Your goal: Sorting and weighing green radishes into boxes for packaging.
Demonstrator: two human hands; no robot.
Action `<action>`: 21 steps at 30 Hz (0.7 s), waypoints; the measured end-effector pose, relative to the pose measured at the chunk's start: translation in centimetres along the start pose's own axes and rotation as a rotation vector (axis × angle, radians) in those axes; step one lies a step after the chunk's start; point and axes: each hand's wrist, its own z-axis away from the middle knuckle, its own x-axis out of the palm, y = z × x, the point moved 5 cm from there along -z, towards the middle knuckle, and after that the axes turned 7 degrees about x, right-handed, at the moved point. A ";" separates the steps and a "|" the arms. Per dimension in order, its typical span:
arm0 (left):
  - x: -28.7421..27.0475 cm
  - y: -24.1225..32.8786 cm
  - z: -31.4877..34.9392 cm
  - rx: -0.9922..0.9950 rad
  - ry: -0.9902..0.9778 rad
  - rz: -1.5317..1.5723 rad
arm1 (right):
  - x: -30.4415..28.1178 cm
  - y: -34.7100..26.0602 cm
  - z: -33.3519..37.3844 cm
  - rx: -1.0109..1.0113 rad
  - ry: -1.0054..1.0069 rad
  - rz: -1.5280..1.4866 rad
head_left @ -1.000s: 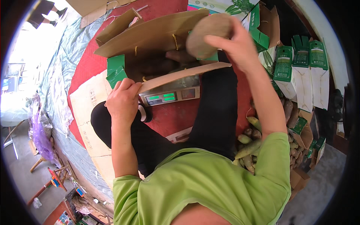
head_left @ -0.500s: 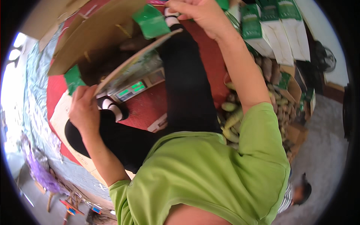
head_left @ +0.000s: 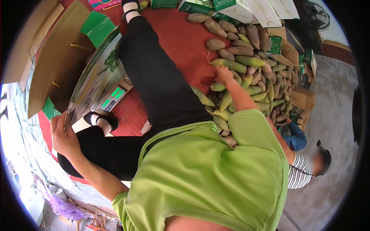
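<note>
My left hand is closed on the top edge of an open cardboard box, thumb and fingers either side of the wall. Green flaps stand up from the box, which has cord handles. Its contents are hidden. Beside it, a scale shows a lit green display. Out to the right, my right hand has its fingers curled at the side of a long green radish on the near edge of a large pile. The fingertips are partly hidden against it.
The pile of green and brownish roots spreads over a red mat. White and green cartons stand beyond it. At the right, another person in a striped top reaches toward the pile. Open brown boxes border it.
My right hand has moved from above the box's far end to the root pile on the right. The left hand stays on the box edge. My view has turned rightward.
</note>
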 end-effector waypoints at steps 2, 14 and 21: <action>0.2 -0.2 0.1 0.007 -0.003 -0.020 | 1.9 -0.2 2.0 -0.029 -0.016 0.074; -0.8 0.9 -0.2 0.009 0.055 0.083 | 4.6 -0.6 3.6 -0.051 -0.136 0.193; -1.3 1.0 0.1 0.021 0.064 0.061 | -1.6 1.7 2.4 -0.051 0.118 -0.241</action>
